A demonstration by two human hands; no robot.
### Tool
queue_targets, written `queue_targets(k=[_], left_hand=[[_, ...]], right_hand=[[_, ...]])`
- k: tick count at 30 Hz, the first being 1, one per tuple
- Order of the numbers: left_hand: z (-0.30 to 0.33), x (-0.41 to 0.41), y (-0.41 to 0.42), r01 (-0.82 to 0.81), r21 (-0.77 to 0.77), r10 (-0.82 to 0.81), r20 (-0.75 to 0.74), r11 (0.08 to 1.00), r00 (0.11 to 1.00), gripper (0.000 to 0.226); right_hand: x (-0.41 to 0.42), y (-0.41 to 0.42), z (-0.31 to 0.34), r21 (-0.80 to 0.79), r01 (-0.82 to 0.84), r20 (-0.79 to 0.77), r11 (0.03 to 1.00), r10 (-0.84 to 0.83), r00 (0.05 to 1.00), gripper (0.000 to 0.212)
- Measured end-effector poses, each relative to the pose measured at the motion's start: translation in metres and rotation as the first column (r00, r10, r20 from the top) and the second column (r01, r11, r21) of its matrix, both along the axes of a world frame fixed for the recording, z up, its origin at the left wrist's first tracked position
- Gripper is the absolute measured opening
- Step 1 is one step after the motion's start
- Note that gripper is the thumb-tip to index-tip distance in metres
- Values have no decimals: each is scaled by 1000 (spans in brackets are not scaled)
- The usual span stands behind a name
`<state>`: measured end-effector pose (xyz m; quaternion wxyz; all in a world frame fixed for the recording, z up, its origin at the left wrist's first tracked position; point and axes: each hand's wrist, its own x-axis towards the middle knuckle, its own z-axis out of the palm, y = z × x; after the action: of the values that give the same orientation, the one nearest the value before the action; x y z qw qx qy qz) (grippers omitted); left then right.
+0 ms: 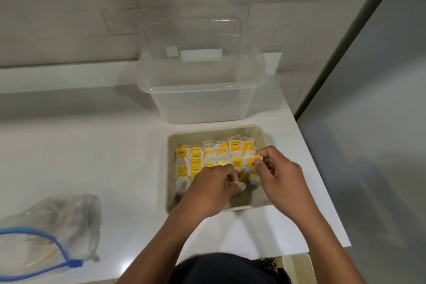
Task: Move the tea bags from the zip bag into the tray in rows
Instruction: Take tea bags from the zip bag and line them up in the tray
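A beige tray (171, 145) sits on the white counter, with several white and yellow tea bags (196, 157) lined up in rows across its far part. Over the tray's right side, my right hand (280, 178) pinches a tea bag (252, 161) with a yellow tag between thumb and fingers. My left hand (208, 188) is over the tray's near middle and pinches another white tea bag (238, 185). The clear zip bag (53, 228) with a blue zip lies open at the counter's front left, with a few tea bags dimly visible inside.
A clear plastic box (200, 90) with its lid raised stands just behind the tray. The counter (80, 157) ends at a right edge near the tray. A grey panel (368, 99) rises at the right. A tiled wall stands behind.
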<state>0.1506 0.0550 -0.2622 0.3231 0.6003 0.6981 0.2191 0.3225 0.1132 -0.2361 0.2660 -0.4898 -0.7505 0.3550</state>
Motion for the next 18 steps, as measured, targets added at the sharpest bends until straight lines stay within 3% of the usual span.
queue_targets(k=[3, 6, 11, 15, 18], left_hand=[[-5, 7, 14, 72, -92, -78, -56, 993, 995, 6], [-12, 7, 26, 45, -128, -60, -116, 991, 991, 7], [-19, 5, 36, 28, -190, -43, -72, 981, 997, 14], [-21, 4, 39, 101, -230, -117, -57, 968, 991, 18], [-27, 3, 44, 79, -206, -125, -224, 975, 967, 15]], right_hand=[[4, 7, -6, -35, 19, 7, 999, -19, 1000, 11], [3, 14, -10, -36, 60, -16, 998, -61, 998, 10], [6, 24, -12, -30, 84, -19, 996, -85, 996, 10], [5, 28, -14, -72, 81, -19, 994, -83, 996, 9], [2, 30, -13, -88, 71, -16, 994, -73, 997, 8]])
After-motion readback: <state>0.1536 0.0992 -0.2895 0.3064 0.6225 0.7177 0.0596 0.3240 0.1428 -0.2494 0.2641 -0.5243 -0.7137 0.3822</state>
